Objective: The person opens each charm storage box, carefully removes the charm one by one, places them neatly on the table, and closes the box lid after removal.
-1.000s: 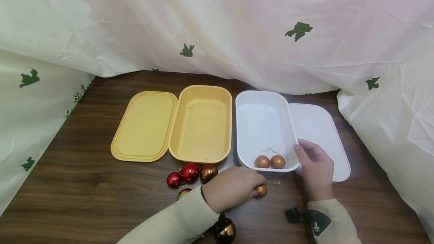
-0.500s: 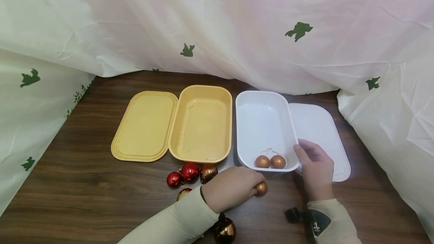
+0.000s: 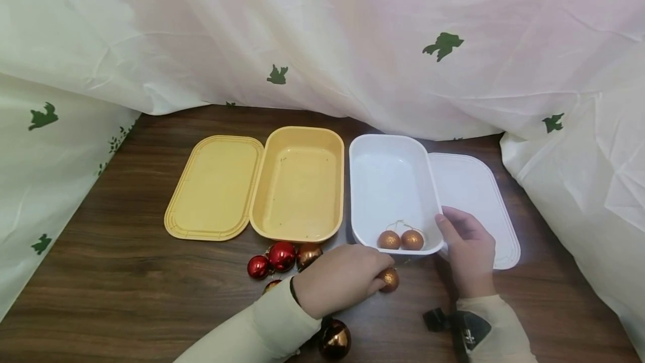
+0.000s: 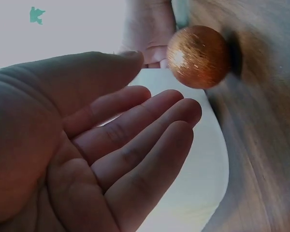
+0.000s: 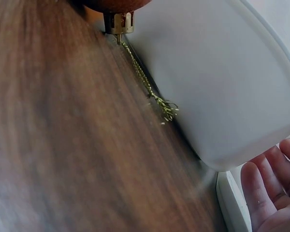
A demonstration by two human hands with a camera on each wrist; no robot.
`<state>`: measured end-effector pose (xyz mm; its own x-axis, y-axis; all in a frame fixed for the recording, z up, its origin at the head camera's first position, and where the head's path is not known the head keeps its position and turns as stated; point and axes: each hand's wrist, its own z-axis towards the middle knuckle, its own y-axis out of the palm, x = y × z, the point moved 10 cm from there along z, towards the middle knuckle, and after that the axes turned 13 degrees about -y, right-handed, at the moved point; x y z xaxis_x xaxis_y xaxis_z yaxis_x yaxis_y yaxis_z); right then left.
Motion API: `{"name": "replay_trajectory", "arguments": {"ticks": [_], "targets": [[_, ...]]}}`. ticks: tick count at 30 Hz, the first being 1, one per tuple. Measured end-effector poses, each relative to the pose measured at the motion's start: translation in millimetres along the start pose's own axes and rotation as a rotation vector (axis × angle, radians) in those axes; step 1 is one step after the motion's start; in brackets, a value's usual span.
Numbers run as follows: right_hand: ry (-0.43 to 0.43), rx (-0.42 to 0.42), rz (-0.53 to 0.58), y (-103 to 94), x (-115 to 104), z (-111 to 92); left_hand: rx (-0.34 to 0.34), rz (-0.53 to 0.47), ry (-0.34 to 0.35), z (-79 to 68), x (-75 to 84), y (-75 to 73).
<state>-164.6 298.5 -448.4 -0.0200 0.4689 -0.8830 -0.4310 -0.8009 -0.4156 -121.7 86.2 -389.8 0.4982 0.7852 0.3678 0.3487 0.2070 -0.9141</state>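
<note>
In the head view my left hand (image 3: 340, 280) reaches over the table, its fingertips beside a glittery copper Christmas bauble (image 3: 389, 280). The left wrist view shows this hand's fingers loosely extended, with the bauble (image 4: 199, 57) just beyond their tips. Its metal cap and gold cord (image 5: 141, 72) point along the base of the white box in the right wrist view. My right hand (image 3: 468, 254) grips the right side of the white plastic box (image 3: 390, 184), thumb at the rim and fingers outside. Two similar copper baubles (image 3: 400, 240) lie inside, at its near end.
A yellow box (image 3: 302, 189) stands left of the white one, with a yellow lid (image 3: 216, 189) beside it. The white lid (image 3: 473, 200) lies at right. Red baubles (image 3: 282, 256) and shiny brown baubles (image 3: 335, 339) surround the left arm, which partly hides some. A patterned white cloth hangs behind.
The bauble by my left hand has turned slightly, its cord shifting. The left hand has moved only a little. My right hand stays on the white box.
</note>
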Motion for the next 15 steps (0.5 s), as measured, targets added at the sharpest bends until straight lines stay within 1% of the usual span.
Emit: {"name": "replay_trajectory", "arguments": {"ticks": [3, 9, 12, 15], "targets": [[-0.004, 0.0, 0.007, 0.3, -0.1, 0.1, 0.002, -0.037, 0.017, -0.9, 1.3, -3.8], [-0.021, -0.003, 0.042, 1.1, -1.6, -0.1, 0.02, -0.134, 0.085, -2.1, 7.3, -15.4], [-0.023, -0.004, 0.059, 1.2, -1.9, -0.5, 0.022, -0.199, 0.096, -1.6, 6.9, -21.5], [-0.02, -0.006, 0.057, 0.7, -1.7, -0.3, 0.044, -0.27, 0.093, -0.5, 4.0, -27.9]]}}
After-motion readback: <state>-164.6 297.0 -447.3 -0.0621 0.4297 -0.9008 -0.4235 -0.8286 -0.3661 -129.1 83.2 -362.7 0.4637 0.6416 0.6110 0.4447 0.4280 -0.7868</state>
